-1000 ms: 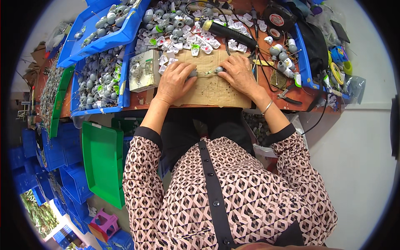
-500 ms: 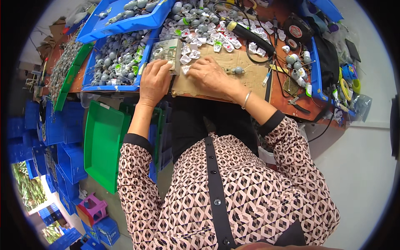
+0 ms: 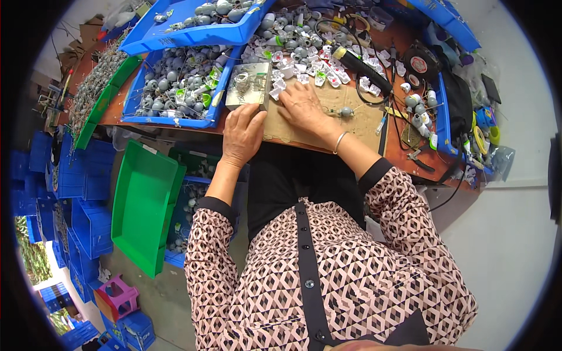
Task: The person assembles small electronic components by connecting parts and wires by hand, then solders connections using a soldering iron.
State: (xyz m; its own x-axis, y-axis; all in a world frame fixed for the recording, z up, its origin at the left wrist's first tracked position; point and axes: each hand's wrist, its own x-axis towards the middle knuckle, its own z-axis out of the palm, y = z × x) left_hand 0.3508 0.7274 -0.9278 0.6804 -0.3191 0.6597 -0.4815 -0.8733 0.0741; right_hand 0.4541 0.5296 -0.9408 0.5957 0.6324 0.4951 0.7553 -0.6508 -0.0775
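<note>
Nearest is the person's patterned shirt (image 3: 351, 251), with dark cuffs and a dark buttoned strip. The left hand (image 3: 243, 133) is at the table's near edge, its fingers bent and close together, just by the lower side of a small box (image 3: 237, 96) with a coil of wire on top; whether they grip anything I cannot tell. The right hand (image 3: 305, 110) lies over a sheet of cardboard (image 3: 367, 130), fingers slightly apart and curled down beside some loose white pieces (image 3: 278, 88); any hold on one is hidden. A grey bulb-shaped piece (image 3: 346, 111) with thin wires lies on the cardboard, to the right of that hand.

The cardboard rests on a reddish-brown table (image 3: 393, 153). Left of the box is a blue tray (image 3: 167, 121) full of grey parts, with another blue tray (image 3: 193, 38) above it. A green tray (image 3: 143, 216) is tilted below the table edge. On the right are pliers (image 3: 420, 162) and a blue tray (image 3: 449, 120) beside a few grey and white parts. Beyond the cardboard, a heap of grey and white parts spreads across the table, next to a black-handled tool (image 3: 367, 71).

Farther left, blue bins (image 3: 93, 228) are stacked, a pink stool (image 3: 120, 295) stands lower down, and greenery (image 3: 36, 257) shows at the bright edge. A pale wall (image 3: 521, 234) closes the right side.
</note>
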